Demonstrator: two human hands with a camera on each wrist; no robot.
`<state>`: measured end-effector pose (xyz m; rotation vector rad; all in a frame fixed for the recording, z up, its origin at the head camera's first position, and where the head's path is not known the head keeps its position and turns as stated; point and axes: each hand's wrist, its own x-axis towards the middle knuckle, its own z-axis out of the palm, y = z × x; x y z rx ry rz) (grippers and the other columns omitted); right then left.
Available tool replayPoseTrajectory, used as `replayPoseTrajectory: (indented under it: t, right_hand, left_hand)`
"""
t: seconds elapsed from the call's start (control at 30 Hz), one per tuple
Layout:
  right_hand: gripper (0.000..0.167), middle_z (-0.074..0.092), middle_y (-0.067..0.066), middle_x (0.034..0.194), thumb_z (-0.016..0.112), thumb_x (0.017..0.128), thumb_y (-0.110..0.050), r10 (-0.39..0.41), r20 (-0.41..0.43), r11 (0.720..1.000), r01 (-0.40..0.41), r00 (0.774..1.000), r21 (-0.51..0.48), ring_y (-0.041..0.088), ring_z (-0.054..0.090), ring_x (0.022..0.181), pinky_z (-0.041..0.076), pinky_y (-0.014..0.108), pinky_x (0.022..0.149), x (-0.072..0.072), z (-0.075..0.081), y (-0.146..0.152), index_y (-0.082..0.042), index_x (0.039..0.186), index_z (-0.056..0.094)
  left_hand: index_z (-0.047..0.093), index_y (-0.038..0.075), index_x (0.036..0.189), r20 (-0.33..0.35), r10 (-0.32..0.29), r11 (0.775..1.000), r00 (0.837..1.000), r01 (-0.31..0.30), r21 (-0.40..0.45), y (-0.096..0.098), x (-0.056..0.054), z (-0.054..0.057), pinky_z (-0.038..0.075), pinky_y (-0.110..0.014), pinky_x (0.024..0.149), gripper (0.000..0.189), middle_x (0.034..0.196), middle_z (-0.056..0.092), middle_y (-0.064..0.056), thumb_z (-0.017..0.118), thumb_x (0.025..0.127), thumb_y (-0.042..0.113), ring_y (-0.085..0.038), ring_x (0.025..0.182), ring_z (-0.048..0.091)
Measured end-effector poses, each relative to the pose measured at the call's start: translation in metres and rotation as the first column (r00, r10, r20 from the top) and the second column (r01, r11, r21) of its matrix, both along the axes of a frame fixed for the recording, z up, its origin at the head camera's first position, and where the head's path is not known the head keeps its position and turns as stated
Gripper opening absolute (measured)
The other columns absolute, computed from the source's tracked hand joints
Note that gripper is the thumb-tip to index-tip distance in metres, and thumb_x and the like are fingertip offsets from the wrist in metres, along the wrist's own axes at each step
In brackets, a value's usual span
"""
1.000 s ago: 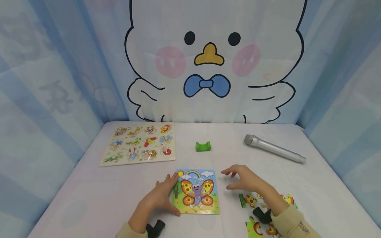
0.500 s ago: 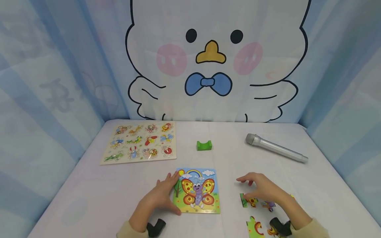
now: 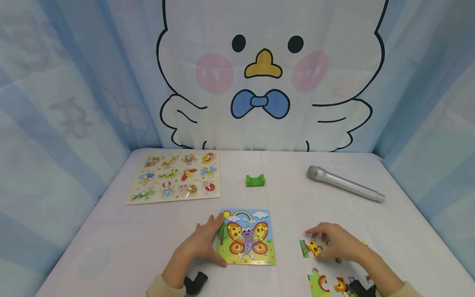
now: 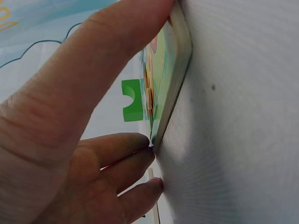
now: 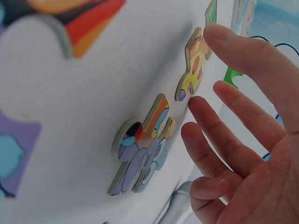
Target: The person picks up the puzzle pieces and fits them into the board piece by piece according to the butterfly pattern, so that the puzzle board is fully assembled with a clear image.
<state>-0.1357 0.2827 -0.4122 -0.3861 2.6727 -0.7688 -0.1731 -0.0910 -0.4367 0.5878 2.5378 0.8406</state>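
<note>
A square butterfly picture puzzle board (image 3: 246, 237) lies flat on the table. My left hand (image 3: 202, 243) rests along its left edge, thumb at the near corner and fingertips at the far one; the left wrist view shows the board's side (image 4: 180, 74) between them. To the right, my right hand (image 3: 343, 244) hovers over loose puzzle pieces, fingers spread and relaxed. Its thumb and fingertips are close to a yellow-and-red spotted wing piece (image 5: 192, 63), though contact is hard to tell. Beside that one lies a piece with the purple face (image 5: 145, 161), mostly covered by the hand in the head view.
More loose pieces, such as a green-edged one (image 3: 317, 283), lie nearer the front, partly behind the right wrist. Farther back are an insect puzzle board (image 3: 174, 175), a small green notched block (image 3: 255, 180) and a silver microphone (image 3: 345, 183). Curtains surround the table.
My right hand has moved right and nearer, from beside the board to over the loose pieces. The left hand has stayed at the board's left edge. The head view has shifted slightly.
</note>
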Motion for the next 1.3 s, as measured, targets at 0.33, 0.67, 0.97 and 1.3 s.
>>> replayPoseTrajectory:
  t: [0.33,0.67,0.97,1.3]
  right_hand:
    - [0.052,0.055,-0.007,0.091,0.081,0.064,-0.022,0.030,0.005,0.999,-0.030,1.000,0.025,0.013,0.046,0.078,0.042,0.026,0.063,0.0025,-0.0009,-0.0005,-0.010,0.112,0.063]
    - [0.044,0.055,-0.011,0.088,0.082,0.063,-0.025,0.022,-0.048,0.995,-0.017,0.999,0.096,0.008,0.047,0.076,0.044,0.026,0.064,0.0046,-0.0021,-0.0030,-0.014,0.104,0.067]
    - [0.038,0.057,-0.009,0.093,0.081,0.063,-0.022,0.023,-0.058,0.995,-0.017,0.998,0.103,0.008,0.048,0.076,0.047,0.028,0.066,0.0070,-0.0005,-0.0053,-0.016,0.098,0.068]
    - [0.035,0.056,-0.011,0.091,0.080,0.065,-0.025,0.055,-0.089,0.995,-0.047,0.994,0.094,0.008,0.049,0.076,0.047,0.028,0.064,0.0043,0.0014,-0.0096,-0.018,0.097,0.068]
  left_hand:
    - [0.028,-0.002,0.141,0.006,-0.001,1.000,1.000,0.001,0.005,0.0000,-0.0001,0.0011,0.008,-0.064,0.104,0.114,0.150,0.020,-0.014,0.088,0.051,0.035,-0.038,0.136,0.012]
    - [0.029,-0.002,0.141,0.005,0.002,1.000,1.000,-0.002,0.009,0.0000,0.0006,0.0022,0.009,-0.064,0.104,0.114,0.149,0.020,-0.014,0.089,0.051,0.034,-0.038,0.136,0.012]
    - [0.028,-0.001,0.141,0.012,0.000,1.000,1.000,0.000,-0.003,0.0009,0.0001,0.0027,0.008,-0.064,0.104,0.114,0.150,0.019,-0.014,0.089,0.051,0.035,-0.038,0.136,0.012]
    - [0.028,0.000,0.142,0.016,0.003,1.000,1.000,-0.003,0.000,0.0012,0.0007,0.0043,0.008,-0.063,0.104,0.115,0.150,0.019,-0.014,0.089,0.050,0.034,-0.038,0.136,0.013]
